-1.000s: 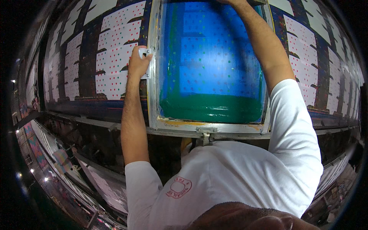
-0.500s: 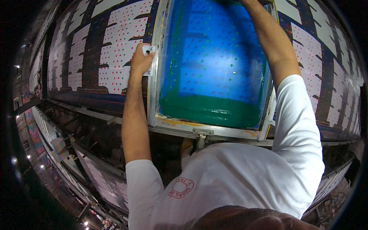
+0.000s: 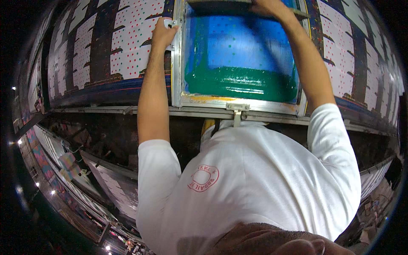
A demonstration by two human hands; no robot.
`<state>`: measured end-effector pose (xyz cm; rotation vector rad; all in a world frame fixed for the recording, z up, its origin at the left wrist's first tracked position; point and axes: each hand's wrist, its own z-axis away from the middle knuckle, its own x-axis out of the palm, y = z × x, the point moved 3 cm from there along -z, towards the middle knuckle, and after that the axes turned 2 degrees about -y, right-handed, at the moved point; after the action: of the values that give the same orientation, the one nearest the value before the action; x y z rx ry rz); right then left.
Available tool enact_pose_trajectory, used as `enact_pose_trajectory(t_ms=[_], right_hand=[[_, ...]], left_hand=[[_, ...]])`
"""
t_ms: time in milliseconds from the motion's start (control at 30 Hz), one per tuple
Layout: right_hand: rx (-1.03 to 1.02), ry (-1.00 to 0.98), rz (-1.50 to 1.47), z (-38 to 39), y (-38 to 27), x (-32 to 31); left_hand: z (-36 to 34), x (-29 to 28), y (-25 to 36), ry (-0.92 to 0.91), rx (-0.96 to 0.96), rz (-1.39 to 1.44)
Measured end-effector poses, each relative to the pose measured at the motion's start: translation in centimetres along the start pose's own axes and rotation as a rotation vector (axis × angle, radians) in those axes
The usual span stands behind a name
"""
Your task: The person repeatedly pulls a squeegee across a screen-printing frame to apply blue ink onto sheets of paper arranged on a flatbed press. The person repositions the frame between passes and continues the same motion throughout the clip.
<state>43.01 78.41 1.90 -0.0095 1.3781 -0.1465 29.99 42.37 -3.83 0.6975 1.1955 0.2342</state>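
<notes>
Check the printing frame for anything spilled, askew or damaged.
Yellow-orange smears mark the metal frame's lower rail, outside the green ink: stray colour on metal. I see no clear breakage.

I record the mesh [image 3: 246, 44] as bright blue, speckled with green and darker dots. The ink [image 3: 255, 87] along its near side reads deep, glossy green. I note the frame [image 3: 176, 76] as silver-grey, stained yellow and orange, and the bar [image 3: 221, 6] as dark grey. The left sheet [image 3: 132, 46] is white, patterned with red and green dots; the right sheet [image 3: 338, 53], white with red dots. My view shows a white shirt [image 3: 255, 182] bearing a red ring-shaped print [image 3: 195, 176].
</notes>
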Motion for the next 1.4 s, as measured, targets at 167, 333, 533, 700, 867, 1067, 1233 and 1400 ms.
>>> enact_pose_trajectory(t_ms=[167,333,533,700,867,1067,1233,1400], right_hand=[[0.046,0.008,-0.059,13.5,-8.1,1.6],[0.086,-0.011,-0.084,23.9,-15.2,2.9],[0.173,0.049,-0.087,27.1,-18.0,3.0],[0.141,0.009,-0.072,26.7,-17.3,2.3],[0.166,-0.069,-0.033,28.6,-18.6,3.7],[-0.002,0.214,-0.212,33.0,-19.7,5.8],[-0.08,0.186,-0.246,34.8,-19.1,6.3],[-0.209,0.232,-0.56,37.1,-15.7,5.0]], left_hand=[[-0.1,0.0,-0.1,0.022,0.057,0.012],[-0.4,0.5,-0.7,0.057,0.101,0.018],[-1.0,0.8,-0.8,0.026,0.053,0.037],[-0.4,0.4,0.1,0.057,0.063,0.037],[0.0,0.1,0.5,0.064,0.05,0.004],[-0.5,0.3,0.2,0.081,0.069,-0.015],[-0.4,0.1,0.3,0.1,0.063,-0.051],[-0.2,0.0,0.5,0.126,-0.015,-0.115]])
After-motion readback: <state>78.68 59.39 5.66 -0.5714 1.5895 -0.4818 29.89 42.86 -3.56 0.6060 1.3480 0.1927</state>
